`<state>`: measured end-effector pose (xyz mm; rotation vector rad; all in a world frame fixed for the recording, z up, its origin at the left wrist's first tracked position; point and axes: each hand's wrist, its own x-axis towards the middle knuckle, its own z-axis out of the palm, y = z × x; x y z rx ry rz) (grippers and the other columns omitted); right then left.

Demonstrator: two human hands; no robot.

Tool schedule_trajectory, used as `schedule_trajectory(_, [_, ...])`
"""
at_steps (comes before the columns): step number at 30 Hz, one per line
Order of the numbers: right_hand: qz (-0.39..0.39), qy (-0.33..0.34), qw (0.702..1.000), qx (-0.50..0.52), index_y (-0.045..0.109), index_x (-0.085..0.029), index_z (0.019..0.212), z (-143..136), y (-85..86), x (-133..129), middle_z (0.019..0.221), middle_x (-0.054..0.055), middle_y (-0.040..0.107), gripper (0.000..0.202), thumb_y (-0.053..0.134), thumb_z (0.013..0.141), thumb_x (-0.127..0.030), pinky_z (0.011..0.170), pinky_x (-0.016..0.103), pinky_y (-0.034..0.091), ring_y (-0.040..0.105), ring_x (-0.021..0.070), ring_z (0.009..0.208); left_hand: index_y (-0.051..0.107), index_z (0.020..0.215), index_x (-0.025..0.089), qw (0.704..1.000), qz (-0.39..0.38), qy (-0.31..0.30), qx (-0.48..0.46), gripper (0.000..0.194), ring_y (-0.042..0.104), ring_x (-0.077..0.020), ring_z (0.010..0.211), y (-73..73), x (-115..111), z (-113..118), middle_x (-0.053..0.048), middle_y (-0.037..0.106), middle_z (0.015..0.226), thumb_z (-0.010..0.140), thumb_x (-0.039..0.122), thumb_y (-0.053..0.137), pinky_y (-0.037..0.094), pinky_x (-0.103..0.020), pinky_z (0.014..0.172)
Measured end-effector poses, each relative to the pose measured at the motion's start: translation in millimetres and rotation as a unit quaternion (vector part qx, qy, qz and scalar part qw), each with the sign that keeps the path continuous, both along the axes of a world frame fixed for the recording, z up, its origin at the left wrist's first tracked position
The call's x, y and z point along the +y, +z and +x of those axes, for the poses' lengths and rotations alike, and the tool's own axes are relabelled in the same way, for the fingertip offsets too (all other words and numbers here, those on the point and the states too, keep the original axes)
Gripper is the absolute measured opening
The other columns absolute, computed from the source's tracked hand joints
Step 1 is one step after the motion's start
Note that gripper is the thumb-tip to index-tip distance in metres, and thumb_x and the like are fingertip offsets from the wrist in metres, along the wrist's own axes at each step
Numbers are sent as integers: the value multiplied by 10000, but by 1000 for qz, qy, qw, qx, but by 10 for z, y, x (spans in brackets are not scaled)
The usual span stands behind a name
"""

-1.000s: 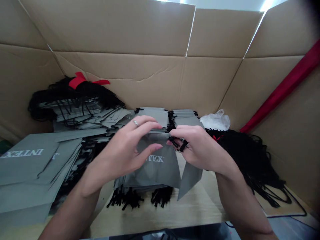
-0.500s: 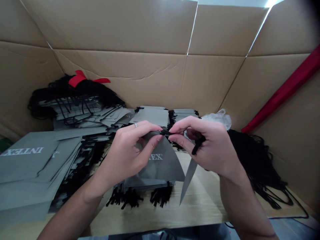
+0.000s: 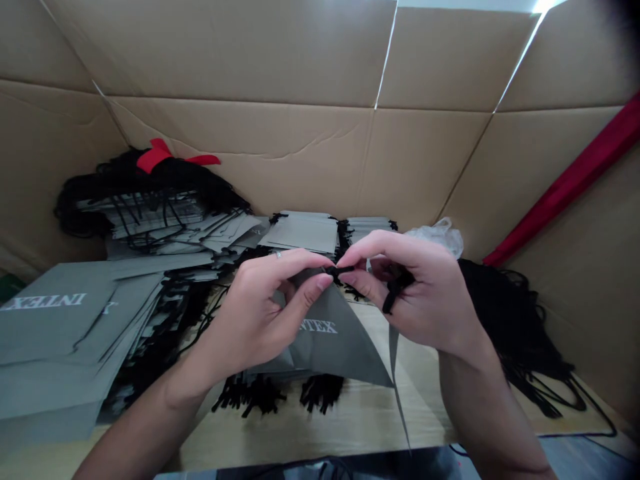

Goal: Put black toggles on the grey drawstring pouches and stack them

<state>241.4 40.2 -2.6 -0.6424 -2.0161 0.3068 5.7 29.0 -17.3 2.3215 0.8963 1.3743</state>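
Between my hands hangs a grey pouch (image 3: 340, 350) with white "INTEX" lettering, held up by its top corner. My left hand (image 3: 275, 307) pinches that corner between thumb and index finger. A black cord (image 3: 342, 271) comes out at the corner, and my right hand (image 3: 410, 287) grips it with thumb and index finger. More of the black cord shows looped inside the curled fingers of my right hand. Under the hanging pouch lies a stack of grey pouches with black cord ends (image 3: 323, 395) sticking out at the front.
Large grey pouches (image 3: 55, 333) lie in a pile at left. Behind them is a stack topped with black cords (image 3: 115, 177) and a red strip (image 3: 155, 157). Two pouch stacks (image 3: 300, 233) stand at the back. Black cords (image 3: 505, 327) lie at right, near a clear plastic bag (image 3: 440, 235). Cardboard walls (image 3: 250, 127) enclose the table.
The hanging pouch has swung and spread lower and to the right, showing more lettering. My left hand has shifted slightly right and down; both hands keep their pinch.
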Motion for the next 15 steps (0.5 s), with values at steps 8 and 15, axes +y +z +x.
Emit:
schedule_trajectory(8, [1,13,1000,-6,738,-250,1040,-13,25,3,930,-2,775,78,797,1023,-201,615,314,474,606,134,696,770,1068,196,994,-95,-53,-24,192,524,-99,659,45,-27,20,4,693,832,1132,319,637,376,-213,537])
schedule_trajectory(15, [20,50,998,-16,734,-221,1088,-21,10,20,980,5,751,115,806,1009,-179,668,295,501,644,131,801,763,1043,190,984,-147,-91,-34,203,425,-74,562,72,-21,6,29,634,778,1132,316,632,341,-225,499])
